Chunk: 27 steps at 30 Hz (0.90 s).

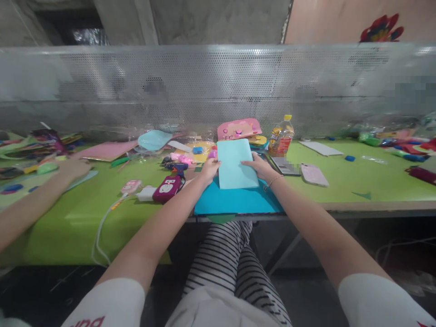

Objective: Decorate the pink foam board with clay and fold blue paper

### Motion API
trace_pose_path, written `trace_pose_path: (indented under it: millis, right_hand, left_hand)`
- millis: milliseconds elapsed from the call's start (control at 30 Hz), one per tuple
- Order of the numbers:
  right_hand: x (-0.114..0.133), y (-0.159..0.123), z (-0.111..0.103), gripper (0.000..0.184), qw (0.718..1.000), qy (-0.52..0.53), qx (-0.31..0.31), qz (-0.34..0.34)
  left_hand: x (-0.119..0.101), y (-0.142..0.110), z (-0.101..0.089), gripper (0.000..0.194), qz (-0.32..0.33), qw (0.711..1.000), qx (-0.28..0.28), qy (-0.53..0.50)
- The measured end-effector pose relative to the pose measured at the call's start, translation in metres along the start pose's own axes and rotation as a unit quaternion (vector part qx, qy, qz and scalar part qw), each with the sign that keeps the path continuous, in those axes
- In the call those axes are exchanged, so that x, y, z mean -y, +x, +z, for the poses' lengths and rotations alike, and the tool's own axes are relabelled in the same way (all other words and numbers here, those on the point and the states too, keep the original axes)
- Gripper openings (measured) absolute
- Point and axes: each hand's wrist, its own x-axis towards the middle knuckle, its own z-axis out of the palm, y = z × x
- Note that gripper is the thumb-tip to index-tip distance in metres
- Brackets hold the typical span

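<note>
A light blue foam sheet (235, 163) lies on a darker blue sheet (238, 200) at the front edge of the green table (85, 213). My left hand (209, 169) grips its left edge with the fingers curled round it. On the right edge my right hand (259, 167) pinches the sheet, a thin bracelet on that wrist. Both arms reach forward over my striped trousers.
A drink bottle (281, 139), a pink phone (314, 174), a pink foam shape (239, 128), a magenta case (166, 188) and a white charger cable (102, 222) lie around. Another person's arm (41, 190) rests at left. A perforated metal screen (218, 86) backs the table.
</note>
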Motion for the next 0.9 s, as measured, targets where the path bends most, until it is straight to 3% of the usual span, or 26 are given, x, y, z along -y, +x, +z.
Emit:
trace_pose_path:
  millis: [900]
  right_hand:
    - [-0.0015, 0.0012, -0.0009, 0.045, 1.000, 0.004, 0.001, -0.016]
  left_hand:
    - [0.0032, 0.0038, -0.0008, 0.024, 0.016, 0.999, 0.000, 0.046]
